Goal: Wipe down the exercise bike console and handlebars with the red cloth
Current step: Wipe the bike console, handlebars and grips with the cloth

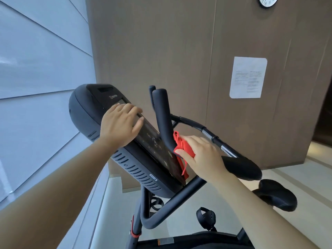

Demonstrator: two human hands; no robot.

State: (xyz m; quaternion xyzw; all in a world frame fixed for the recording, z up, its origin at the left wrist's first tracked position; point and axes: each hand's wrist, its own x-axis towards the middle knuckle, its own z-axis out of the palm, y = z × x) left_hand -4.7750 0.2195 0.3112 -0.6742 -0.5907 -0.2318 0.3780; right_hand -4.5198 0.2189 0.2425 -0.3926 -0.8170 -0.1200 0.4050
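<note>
Red cloth pressed against the handlebar beside the console.

The red cloth is bunched under the fingers of the right hand, which are closed down on it at the base of the upright handlebar horn, just beside the lower edge of the console. The left hand is laid flat, fingers together, on the console face. A padded armrest and chrome grip section are seen behind the right hand; a paper notice and clock are mounted on the wall.
</note>
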